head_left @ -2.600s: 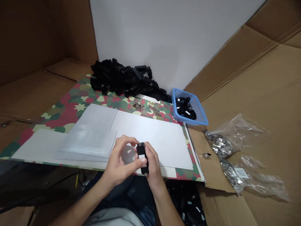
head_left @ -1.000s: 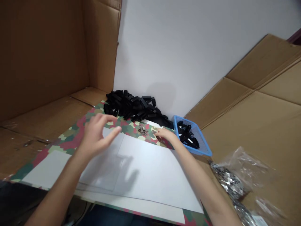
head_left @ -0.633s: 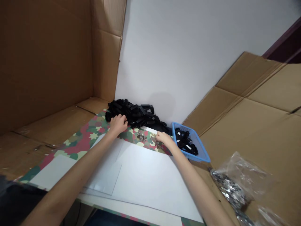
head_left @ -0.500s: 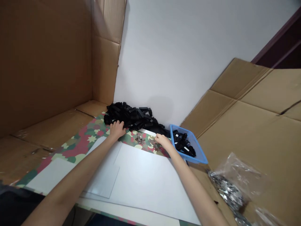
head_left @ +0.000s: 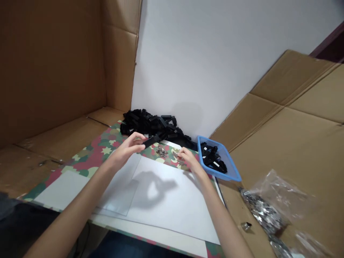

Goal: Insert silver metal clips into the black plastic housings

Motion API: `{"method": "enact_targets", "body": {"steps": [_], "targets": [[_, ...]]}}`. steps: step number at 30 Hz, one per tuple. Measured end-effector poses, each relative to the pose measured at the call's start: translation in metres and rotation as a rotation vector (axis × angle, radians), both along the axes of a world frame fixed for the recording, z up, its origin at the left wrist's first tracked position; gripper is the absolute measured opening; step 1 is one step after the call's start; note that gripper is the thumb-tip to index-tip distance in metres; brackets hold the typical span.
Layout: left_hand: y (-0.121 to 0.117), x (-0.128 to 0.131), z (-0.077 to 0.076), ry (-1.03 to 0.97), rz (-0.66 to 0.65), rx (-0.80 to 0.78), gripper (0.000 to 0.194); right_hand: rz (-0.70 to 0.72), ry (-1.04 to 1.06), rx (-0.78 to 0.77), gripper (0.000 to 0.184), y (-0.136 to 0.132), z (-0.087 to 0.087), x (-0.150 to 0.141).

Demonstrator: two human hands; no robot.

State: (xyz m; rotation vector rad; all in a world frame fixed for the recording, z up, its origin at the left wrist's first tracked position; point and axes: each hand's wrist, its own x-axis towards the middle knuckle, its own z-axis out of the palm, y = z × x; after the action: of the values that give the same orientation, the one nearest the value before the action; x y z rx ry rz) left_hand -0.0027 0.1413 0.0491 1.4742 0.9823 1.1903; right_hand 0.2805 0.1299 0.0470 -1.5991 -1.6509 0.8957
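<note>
Between the thumb and fingers of my left hand [head_left: 130, 146] is a long black piece [head_left: 151, 141], raised over the table at the front of a heap of similar black pieces [head_left: 150, 123]. My right hand [head_left: 187, 156] is at the second small pile of metal bits, its fingers pinched together; whatever is between them is too small to make out. Left of it lies a small pile of shiny metal bits [head_left: 161, 152] on the camouflage-patterned cloth [head_left: 100, 145]. White sheets [head_left: 172, 200] cover the table in front of both hands.
A blue basket [head_left: 233, 168] with black pieces stands to the right of my right hand. Further right, a clear plastic bag [head_left: 285, 197] and many metal pieces [head_left: 264, 211] lie on cardboard. Cardboard walls [head_left: 53, 64] flank the table, and a white wall [head_left: 201, 61] rises behind.
My left hand has drawn back from the black heap, lifting a black piece out of it. My right hand stays by the metal bits. The view has shifted slightly.
</note>
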Motion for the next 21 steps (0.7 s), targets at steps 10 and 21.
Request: {"method": "enact_targets", "body": {"steps": [10,21], "targets": [[-0.094,0.010,-0.003,-0.445,-0.433,-0.341,0.029,0.331,0.434,-0.183,0.018,-0.101,0.020,-0.050],[-0.136,0.039,-0.015,-0.823,-0.500,-0.602,0.030,0.101,0.104,0.594,0.016,-0.138,-0.012,-0.085]]}}
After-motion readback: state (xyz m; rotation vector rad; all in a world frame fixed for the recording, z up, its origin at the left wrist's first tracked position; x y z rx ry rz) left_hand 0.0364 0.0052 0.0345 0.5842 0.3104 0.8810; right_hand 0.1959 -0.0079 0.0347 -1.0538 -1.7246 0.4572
